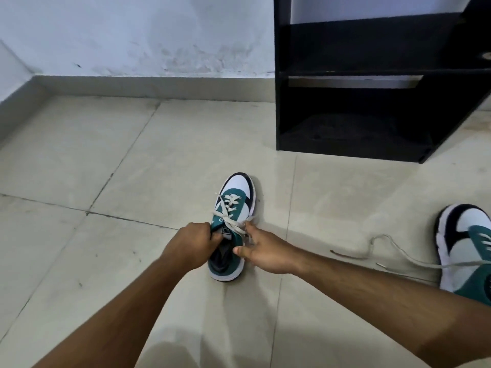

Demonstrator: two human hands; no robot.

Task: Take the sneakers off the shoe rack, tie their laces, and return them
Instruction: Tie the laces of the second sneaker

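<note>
Sneaker (235,221): stood on the floor (106,168), toe toward the rack (372,115), between both hands.
Left hand (190,241): fingers closed on the tongue edge.
Right hand (265,249): lace (233,225) is pinched at the fingertips.
Second sneaker (467,251): set well right, laces loose.

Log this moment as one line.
left hand: grips lace | right hand: pulls lace | centre sneaker: floor | second sneaker: untied
</note>
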